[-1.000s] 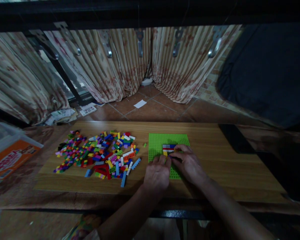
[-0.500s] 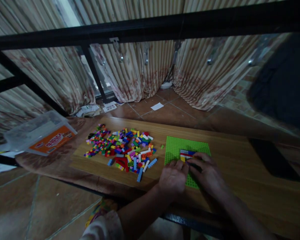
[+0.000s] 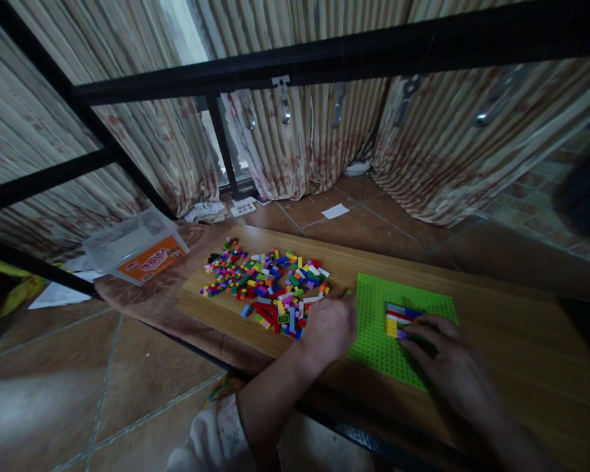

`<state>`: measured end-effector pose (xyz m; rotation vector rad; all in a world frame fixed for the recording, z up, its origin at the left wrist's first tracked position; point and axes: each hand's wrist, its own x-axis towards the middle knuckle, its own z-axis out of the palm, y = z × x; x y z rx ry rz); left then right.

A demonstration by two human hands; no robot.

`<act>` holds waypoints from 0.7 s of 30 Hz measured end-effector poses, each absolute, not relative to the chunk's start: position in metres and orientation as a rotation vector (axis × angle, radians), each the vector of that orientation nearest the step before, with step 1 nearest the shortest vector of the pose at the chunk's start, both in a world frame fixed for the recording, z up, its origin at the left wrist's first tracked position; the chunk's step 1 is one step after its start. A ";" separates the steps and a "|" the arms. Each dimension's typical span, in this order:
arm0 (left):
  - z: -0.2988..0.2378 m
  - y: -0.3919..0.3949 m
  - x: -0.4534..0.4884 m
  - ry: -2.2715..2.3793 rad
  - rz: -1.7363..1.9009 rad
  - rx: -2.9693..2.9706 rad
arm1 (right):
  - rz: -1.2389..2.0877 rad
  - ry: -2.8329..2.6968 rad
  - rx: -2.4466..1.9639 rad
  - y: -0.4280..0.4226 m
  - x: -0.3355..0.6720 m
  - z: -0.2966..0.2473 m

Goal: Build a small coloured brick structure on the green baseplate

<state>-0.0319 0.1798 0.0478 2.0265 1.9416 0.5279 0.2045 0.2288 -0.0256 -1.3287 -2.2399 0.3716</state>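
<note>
A green studded baseplate [image 3: 373,354] lies on the wooden board, bearing a small block of toy bricks [image 3: 392,326] in grey, blue, red, white, yellow and purple. My right hand [image 3: 445,351] is at the block's right side, thumb and fingers closed around its edge. Between the plate and the brick pile is my left hand [image 3: 329,324], its fingers curled in and turned away, so anything in them is hidden. Loose toy bricks [image 3: 275,275] of many colours and sizes spread across the board to the left, partly covered by my left hand.
A clear plastic tub [image 3: 137,249] with an orange label stands at the board's far left on a brown cloth [image 3: 142,305]. The wooden board [image 3: 501,367] extends right towards a dark flat object [image 3: 585,328]. Behind it are a black metal rail [image 3: 324,65] and striped curtains [image 3: 295,151].
My left hand has left the block and moved left towards the loose bricks. The right hand stays at the block. The view has turned left, shifting the scene rightward.
</note>
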 end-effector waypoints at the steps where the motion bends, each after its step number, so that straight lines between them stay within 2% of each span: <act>1: 0.047 0.180 -0.033 1.954 0.533 2.024 | 0.370 -2.238 -1.333 0.229 0.205 -0.026; 8: 0.044 0.183 -0.044 2.048 0.507 2.000 | 0.376 -2.260 -1.317 0.231 0.209 -0.034; 21: 0.052 0.197 -0.122 2.396 0.450 1.734 | 0.387 -2.235 -1.314 0.235 0.211 -0.041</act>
